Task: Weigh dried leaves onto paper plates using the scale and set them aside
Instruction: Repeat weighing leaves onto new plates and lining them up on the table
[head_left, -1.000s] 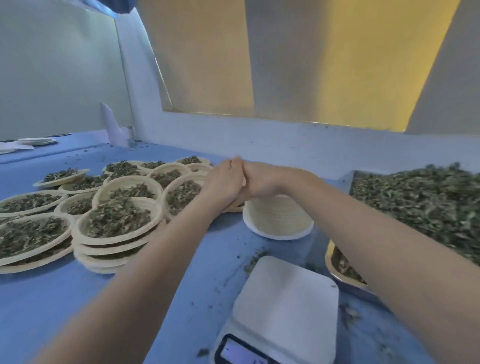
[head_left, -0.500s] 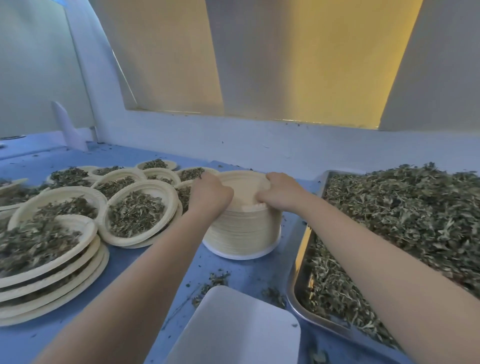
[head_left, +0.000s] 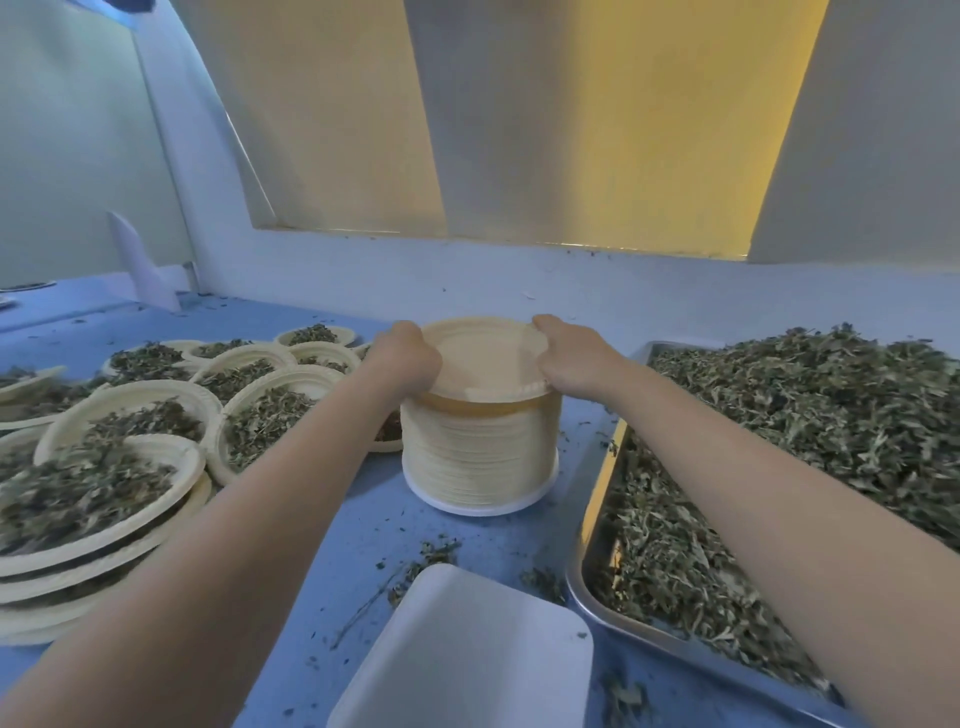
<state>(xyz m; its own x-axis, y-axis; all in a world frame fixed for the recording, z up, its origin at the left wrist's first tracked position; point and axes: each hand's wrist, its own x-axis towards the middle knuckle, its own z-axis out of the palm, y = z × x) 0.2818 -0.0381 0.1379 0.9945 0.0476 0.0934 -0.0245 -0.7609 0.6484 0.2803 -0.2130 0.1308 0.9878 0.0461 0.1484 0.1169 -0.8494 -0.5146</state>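
Observation:
A tall stack of empty cream paper plates (head_left: 480, 452) stands in the middle of the blue table. The top plate (head_left: 485, 358) is raised a little off the stack, with a gap under its rim. My left hand (head_left: 408, 356) grips its left rim and my right hand (head_left: 569, 358) grips its right rim. The white scale platform (head_left: 467, 654) lies near the bottom edge, bare. A steel tray (head_left: 589, 597) heaped with dried leaves (head_left: 810, 426) fills the right side.
Several plates filled with dried leaves (head_left: 270, 421) crowd the left, some stacked (head_left: 88, 499). Loose leaf crumbs (head_left: 431, 556) are scattered between stack and scale. A pale wall ledge (head_left: 519, 280) runs behind the table.
My hands came apart from above the stack and took the top plate by its two sides. The plate has come up slightly off the stack.

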